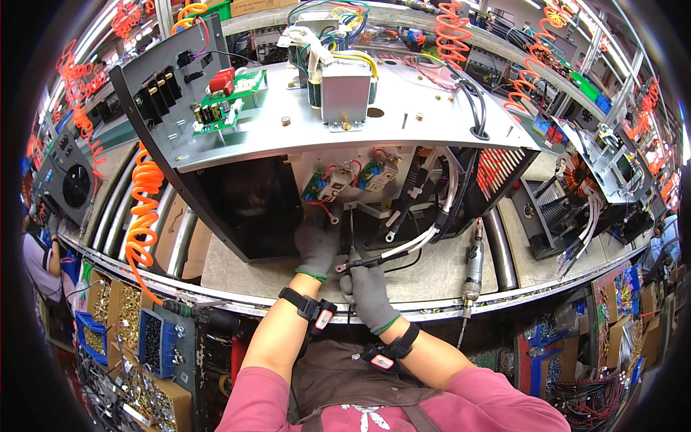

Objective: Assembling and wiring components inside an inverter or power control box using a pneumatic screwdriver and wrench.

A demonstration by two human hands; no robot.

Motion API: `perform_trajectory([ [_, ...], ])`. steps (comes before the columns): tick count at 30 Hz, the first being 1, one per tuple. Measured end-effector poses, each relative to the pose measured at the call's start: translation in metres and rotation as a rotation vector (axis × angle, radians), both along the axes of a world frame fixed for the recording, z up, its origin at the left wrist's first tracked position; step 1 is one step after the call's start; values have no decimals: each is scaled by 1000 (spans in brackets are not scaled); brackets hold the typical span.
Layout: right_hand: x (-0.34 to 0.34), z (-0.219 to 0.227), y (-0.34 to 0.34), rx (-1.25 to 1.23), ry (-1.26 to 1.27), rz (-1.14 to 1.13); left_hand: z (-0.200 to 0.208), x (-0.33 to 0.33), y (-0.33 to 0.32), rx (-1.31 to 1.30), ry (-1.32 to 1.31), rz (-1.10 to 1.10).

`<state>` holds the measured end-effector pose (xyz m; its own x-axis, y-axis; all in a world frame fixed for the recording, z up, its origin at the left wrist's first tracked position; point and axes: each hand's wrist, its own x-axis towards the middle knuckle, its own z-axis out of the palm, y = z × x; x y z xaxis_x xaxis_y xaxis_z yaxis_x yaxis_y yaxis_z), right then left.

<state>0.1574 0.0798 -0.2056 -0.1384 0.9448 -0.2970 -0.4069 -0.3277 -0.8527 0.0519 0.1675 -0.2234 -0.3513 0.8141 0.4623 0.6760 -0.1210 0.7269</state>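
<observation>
A black-and-silver metal equipment cabinet point(248, 248) stands before me with its lower front open. My left hand point(317, 248), in a grey glove, reaches into the opening; its fingers are in shadow below a small board with a ring-ended lead point(332, 218). My right hand point(371, 294), gloved too, is closed at the cabinet's front edge around a screwdriver point(353, 241). The screwdriver's thin shaft points up into the cabinet, and most of its handle is hidden. Beside the right fingers, a thick black-sleeved cable point(381, 258) ends in a ring terminal.
A power screwdriver point(473, 266) stands at the bench edge to the right. Orange coiled hoses point(144, 209) hang around. Metal rollers point(500, 252) flank the work plate. Another open unit point(576, 194) is at right, a black one point(68, 180) at left. Screw bins point(151, 342) sit lower left.
</observation>
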Motion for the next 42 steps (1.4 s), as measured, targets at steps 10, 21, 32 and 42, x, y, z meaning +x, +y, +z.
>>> perform_trajectory([
  [10, -40, 2, 3, 44, 41, -189, -16, -17, 5, 74, 43, -114],
  [21, -47, 25, 2, -71, 295, -134, -13, -29, 9, 100, 258, -126],
  [32, -41, 27, 4, -196, 368, -171, 1, -15, 0, -9, 103, -64],
  [42, -57, -48, 9, 525, -881, -223, -15, -25, 6, 73, 216, -108],
])
